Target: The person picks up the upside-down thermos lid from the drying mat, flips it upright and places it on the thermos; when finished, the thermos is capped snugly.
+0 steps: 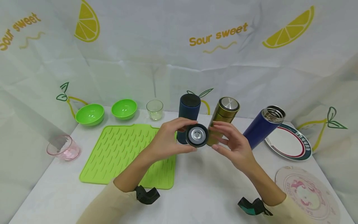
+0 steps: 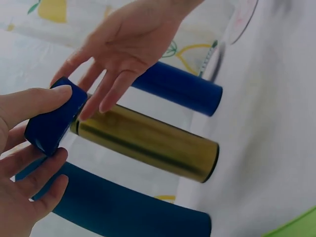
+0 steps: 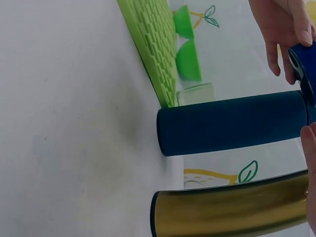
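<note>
In the head view my left hand (image 1: pixel 165 138) pinches a blue bottle lid (image 1: pixel 197 135) between thumb and fingers, its silver inner side toward the head camera. The left wrist view shows the lid's blue outside (image 2: pixel 55 116). My right hand (image 1: pixel 236 147) is just right of the lid with fingers loosely extended, fingertips close to its edge. Behind the hands stand a dark blue bottle (image 1: pixel 190 107) with its top on and a gold bottle (image 1: pixel 221 116) with a steel-topped lid. A bright blue bottle (image 1: pixel 260 129) without a lid stands to the right, its steel mouth exposed.
A green ribbed mat (image 1: pixel 120 155) lies on the left. Behind it are two green bowls (image 1: pixel 90 115) and a clear glass (image 1: pixel 154 109); a pink glass (image 1: pixel 64 149) stands far left. At right are a white plate (image 1: pixel 288 143) and a pink-patterned round mat (image 1: pixel 307 194).
</note>
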